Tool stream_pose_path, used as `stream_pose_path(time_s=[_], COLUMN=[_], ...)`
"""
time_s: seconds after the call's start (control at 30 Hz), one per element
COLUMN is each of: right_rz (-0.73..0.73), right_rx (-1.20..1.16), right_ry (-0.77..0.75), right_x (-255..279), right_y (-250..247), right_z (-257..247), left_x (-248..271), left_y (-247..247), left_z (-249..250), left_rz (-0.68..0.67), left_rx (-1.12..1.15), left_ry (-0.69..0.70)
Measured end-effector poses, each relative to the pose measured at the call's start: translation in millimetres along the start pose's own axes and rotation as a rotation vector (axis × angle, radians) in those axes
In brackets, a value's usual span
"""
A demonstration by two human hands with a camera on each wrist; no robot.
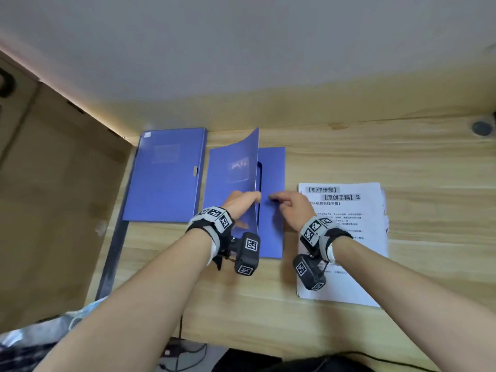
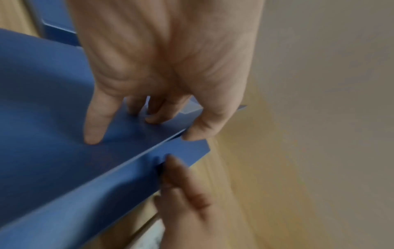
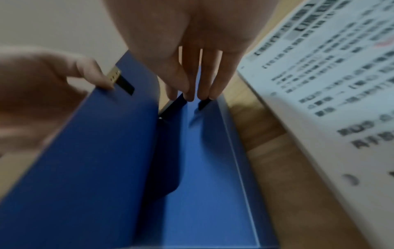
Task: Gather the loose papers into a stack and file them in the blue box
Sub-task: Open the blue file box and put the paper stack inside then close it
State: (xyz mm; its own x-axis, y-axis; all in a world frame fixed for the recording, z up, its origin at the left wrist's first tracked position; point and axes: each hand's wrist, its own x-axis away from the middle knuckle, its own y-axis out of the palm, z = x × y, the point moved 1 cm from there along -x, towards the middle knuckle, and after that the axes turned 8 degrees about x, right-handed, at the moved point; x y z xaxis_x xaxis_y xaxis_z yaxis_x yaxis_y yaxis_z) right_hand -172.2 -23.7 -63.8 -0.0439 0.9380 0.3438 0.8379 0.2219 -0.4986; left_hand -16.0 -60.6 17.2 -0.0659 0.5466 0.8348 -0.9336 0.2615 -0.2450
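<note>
A blue file box (image 1: 271, 210) lies at the middle of the wooden desk (image 1: 402, 151) with its cover (image 1: 233, 170) lifted and bowed. My left hand (image 1: 243, 201) pinches the cover's free edge, fingers on top and thumb (image 2: 198, 131) beneath. My right hand (image 1: 287, 204) lies with straight fingers, its fingertips (image 3: 192, 96) pressing on the box's blue side flap by the black fastener strips. The cover's clasp (image 3: 114, 75) shows next to the left hand (image 3: 42, 94). The stack of printed papers (image 1: 346, 210) rests on the desk just right of the box, partly under my right wrist.
A second blue box (image 1: 163, 173) lies closed to the left, against the desk's back left corner. A wooden side panel (image 1: 53, 210) borders the desk on the left and a pale wall rises behind it. A dark round fitting (image 1: 481, 128) sits far right. Cables (image 1: 182, 353) hang below the front edge.
</note>
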Motion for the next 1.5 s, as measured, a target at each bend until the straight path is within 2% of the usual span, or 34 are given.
stream_pose_path(time_s=[0.07,0.17,0.27,0.43,0.53,0.6,0.67,0.77,0.87,0.93,1.03,1.1,1.33,1.4,1.5], right_rz=[-0.136,-0.218,-0.28,-0.419,-0.429,-0.421,-0.407,-0.4,-0.389,-0.385,-0.357,-0.332,-0.284,-0.189,0.055], right_rx=[0.155,0.351,0.528,0.727,0.788,0.801,0.813,0.827,0.844,0.846,0.826,0.813,0.738,0.618,0.442], right_ry=[-0.036,0.015,0.033,0.025,0.053,0.073,0.094,0.12,0.13,0.144,0.173,0.188,0.19,0.197,0.231], right_x=[2.6,8.6,13.6,15.6,16.5,17.3,16.1,16.3,17.5,17.5,18.3,18.9,24.9,26.8,32.5], right_y=[9.0,17.4,18.8,19.9,18.9,19.0,19.9,19.7,18.7,19.4,23.4,27.1,28.0,20.8,-4.0], right_z=[-12.3,-22.0,-36.7,-59.1,-62.1,-61.2,-57.3,-50.0,-42.6,-36.2,-29.1,-27.8,-20.4,-22.4,-19.9], left_x=[4.6,36.1,45.5,44.9,46.5,44.9,34.7,16.8,-1.0,-14.6,-36.7,-49.2,-63.4,-61.6,-54.9], left_y=[-16.8,-46.0,-81.7,-131.7,-156.6,-166.9,-176.4,-182.6,-179.4,-176.1,-172.7,-170.0,-160.2,-160.4,-154.8], left_z=[8.3,30.6,48.4,48.2,27.7,14.9,5.8,-7.1,-21.1,-33.2,-53.5,-66.4,-67.5,-58.6,-43.1], left_rz=[-0.037,-0.04,0.087,0.251,0.486,0.645,0.704,0.624,0.514,0.426,0.286,0.239,0.231,0.24,0.259], left_rx=[0.023,-0.008,-0.095,-0.251,-0.535,-0.836,-1.097,-1.397,-1.492,-1.456,-1.261,-1.188,-1.227,-1.199,-1.133], left_ry=[0.0,0.005,0.059,0.248,0.355,0.491,0.589,0.483,0.329,0.242,0.155,0.119,0.158,0.19,0.3])
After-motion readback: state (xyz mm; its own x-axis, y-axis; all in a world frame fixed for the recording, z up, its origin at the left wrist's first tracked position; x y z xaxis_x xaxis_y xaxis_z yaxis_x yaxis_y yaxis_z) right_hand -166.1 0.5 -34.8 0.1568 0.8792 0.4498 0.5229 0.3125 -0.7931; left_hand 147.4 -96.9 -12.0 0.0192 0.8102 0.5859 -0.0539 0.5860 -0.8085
